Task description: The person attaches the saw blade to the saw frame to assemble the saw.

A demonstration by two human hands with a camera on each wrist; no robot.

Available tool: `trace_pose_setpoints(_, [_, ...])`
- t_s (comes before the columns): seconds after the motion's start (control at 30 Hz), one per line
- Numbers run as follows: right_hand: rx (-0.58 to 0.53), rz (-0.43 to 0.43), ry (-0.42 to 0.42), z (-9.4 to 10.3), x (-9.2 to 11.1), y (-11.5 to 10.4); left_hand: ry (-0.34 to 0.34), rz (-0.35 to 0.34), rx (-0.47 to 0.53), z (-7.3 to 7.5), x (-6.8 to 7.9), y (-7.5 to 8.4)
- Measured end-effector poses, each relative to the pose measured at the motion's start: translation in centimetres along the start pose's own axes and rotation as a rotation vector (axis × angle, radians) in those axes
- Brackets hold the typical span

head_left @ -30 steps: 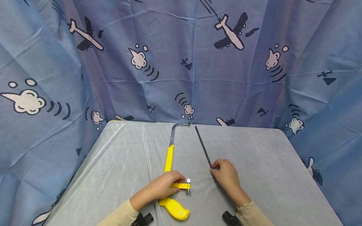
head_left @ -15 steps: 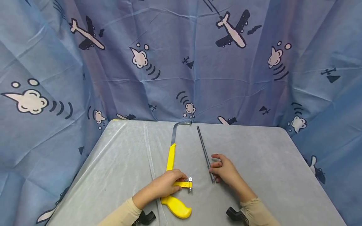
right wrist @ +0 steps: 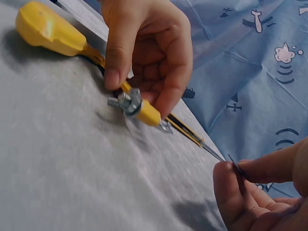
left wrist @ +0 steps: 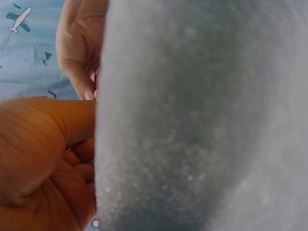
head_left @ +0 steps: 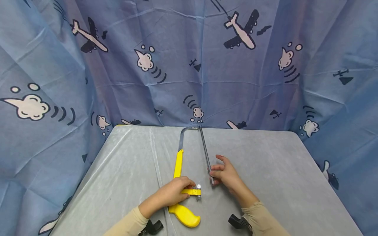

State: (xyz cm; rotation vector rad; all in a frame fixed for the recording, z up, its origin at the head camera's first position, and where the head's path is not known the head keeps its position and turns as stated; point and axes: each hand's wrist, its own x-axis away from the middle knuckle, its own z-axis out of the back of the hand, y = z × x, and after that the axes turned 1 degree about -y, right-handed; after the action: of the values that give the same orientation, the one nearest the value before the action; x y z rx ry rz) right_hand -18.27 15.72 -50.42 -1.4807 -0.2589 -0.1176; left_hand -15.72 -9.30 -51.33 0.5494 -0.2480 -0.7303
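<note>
A hacksaw frame (head_left: 178, 164) with a yellow handle (head_left: 186, 216) lies on the table, its grey bow pointing away. My left hand (head_left: 172, 193) grips the short yellow arm (head_left: 192, 192) near the handle. At that arm's tip is a metal wing nut (right wrist: 129, 102), clear in the right wrist view. My right hand (head_left: 225, 173) pinches a thin dark hacksaw blade (head_left: 204, 144) near its close end, thumb against fingers. The blade's far end meets the bow's far tip (head_left: 198, 127); whether it is hooked there is too small to tell.
A grey cloth-covered table (head_left: 265, 164) spreads around the hands. Behind it and at both sides hangs a blue curtain (head_left: 177, 65) with airplane prints. A blurred pale surface (left wrist: 183, 115) fills most of the left wrist view.
My right hand has shifted left with the blade, bringing its far end from beside the frame to the bow's far tip. The left hand keeps its hold on the frame.
</note>
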Motion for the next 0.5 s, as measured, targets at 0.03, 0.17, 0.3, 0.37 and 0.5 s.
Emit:
trace_pose_setpoints(0.03, [0.000, 0.000, -0.003, -0.3, -0.1, 0.0, -0.001, 0.001, 0.000, 0.0, 0.0, 0.0])
trace_pose_setpoints(0.17, [0.002, -0.002, -0.002, -1.1, -0.7, 0.1, 0.004, -0.008, 0.001, 0.0, 0.0, 0.0])
trace_pose_setpoints(0.3, [0.002, -0.014, 0.014, -1.6, -1.0, 0.1, 0.010, -0.018, 0.005, -0.1, 0.0, 0.0])
trace_pose_setpoints(0.37, [0.002, -0.022, 0.019, -1.7, -1.1, 0.1, 0.006, -0.014, 0.007, -0.1, 0.0, 0.0])
trace_pose_setpoints(0.5, [0.013, -0.027, 0.016, -2.1, -1.1, 0.0, -0.005, 0.004, 0.004, 0.0, -0.1, -0.1])
